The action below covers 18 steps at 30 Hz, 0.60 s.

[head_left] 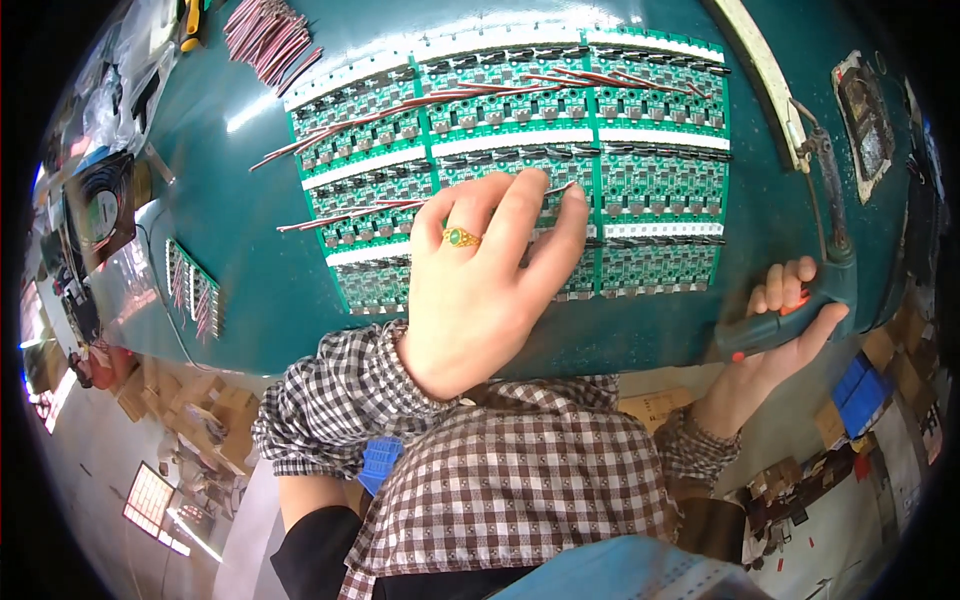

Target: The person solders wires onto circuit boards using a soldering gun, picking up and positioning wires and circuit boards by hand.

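Observation:
My left hand (490, 270), with a gold ring set with a green stone, lies flat on a green circuit board panel (660, 190) on the teal table, its fingertips pinching a thin red and white wire (560, 188). More wires (400, 108) lie soldered across the boards to the upper left. My right hand (785, 320) grips the dark handle of a soldering iron (830, 220) at the table's right edge, the iron's tip pointing up and away from the boards.
A bundle of loose red and white wires (270, 38) lies at the top left. A small board strip (195, 295) stands at the table's left edge. A pale strip (765, 65) runs along the right. Cardboard boxes (180, 395) sit on the floor below.

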Each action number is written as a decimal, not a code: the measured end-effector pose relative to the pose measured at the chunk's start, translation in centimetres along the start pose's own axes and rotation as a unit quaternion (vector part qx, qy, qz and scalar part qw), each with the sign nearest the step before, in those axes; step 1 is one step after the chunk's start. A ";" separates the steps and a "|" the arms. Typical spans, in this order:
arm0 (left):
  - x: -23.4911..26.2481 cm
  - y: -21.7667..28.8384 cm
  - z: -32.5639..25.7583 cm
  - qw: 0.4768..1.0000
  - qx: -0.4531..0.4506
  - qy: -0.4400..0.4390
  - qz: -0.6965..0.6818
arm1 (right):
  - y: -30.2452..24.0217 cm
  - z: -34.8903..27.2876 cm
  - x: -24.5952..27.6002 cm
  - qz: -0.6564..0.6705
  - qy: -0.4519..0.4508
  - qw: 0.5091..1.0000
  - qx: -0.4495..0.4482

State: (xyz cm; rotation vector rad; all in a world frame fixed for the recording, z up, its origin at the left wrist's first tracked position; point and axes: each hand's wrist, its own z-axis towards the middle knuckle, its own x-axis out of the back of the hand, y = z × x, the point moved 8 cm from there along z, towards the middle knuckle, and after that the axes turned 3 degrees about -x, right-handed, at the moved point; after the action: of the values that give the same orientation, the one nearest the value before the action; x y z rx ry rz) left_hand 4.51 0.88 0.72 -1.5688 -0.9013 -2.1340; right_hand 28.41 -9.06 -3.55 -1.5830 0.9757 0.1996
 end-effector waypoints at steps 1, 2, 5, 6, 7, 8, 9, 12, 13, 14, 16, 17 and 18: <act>0.3 0.1 0.0 1.000 -0.001 0.013 0.003 | 0.0 0.0 0.1 -0.005 0.005 1.000 0.001; 0.3 0.1 0.0 1.000 -0.002 0.003 0.003 | -0.1 -0.1 0.1 -0.006 0.004 1.000 0.002; 0.4 0.0 0.1 1.000 -0.007 -0.002 -0.005 | 0.0 -0.1 0.4 -0.008 0.011 1.000 0.003; 0.5 0.0 0.1 1.000 -0.010 0.002 -0.012 | 0.0 -0.1 0.4 -0.001 0.006 1.000 0.003; 0.6 -0.2 0.1 1.000 -0.010 0.003 -0.012 | 0.1 -0.1 0.3 0.006 0.001 1.000 0.002; 0.6 -0.3 0.0 0.999 -0.016 -0.006 -0.044 | 0.1 0.0 0.3 0.006 0.001 1.000 0.003; 0.6 -0.5 0.1 0.998 -0.019 -0.011 -0.061 | 0.1 0.0 0.3 0.006 0.001 1.000 0.003; 0.8 -1.0 0.2 0.993 -0.023 0.004 -0.116 | 0.1 0.0 0.3 0.003 0.007 1.000 0.006; 0.8 -1.2 0.3 0.991 -0.024 0.011 -0.128 | 0.0 0.0 0.4 0.015 0.015 1.000 0.010; 1.0 -1.6 0.5 0.990 -0.028 0.026 -0.137 | 0.1 -0.1 0.3 -0.001 0.011 1.000 0.007; 1.3 -2.0 0.8 0.988 -0.023 0.053 -0.147 | -0.1 -0.2 0.8 0.000 0.042 0.999 0.018; 1.5 -2.2 0.9 0.986 -0.020 0.066 -0.152 | -0.1 -0.2 0.6 -0.017 0.030 0.999 0.014; 1.5 -2.4 1.0 0.989 -0.006 0.057 -0.137 | -0.1 -0.3 0.6 -0.029 0.033 0.999 0.014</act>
State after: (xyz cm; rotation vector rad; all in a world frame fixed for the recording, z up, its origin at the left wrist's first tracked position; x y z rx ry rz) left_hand 3.30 3.47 1.63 -1.3788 -1.1212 -2.3921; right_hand 28.73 -9.56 -3.77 -1.5986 0.9794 0.0937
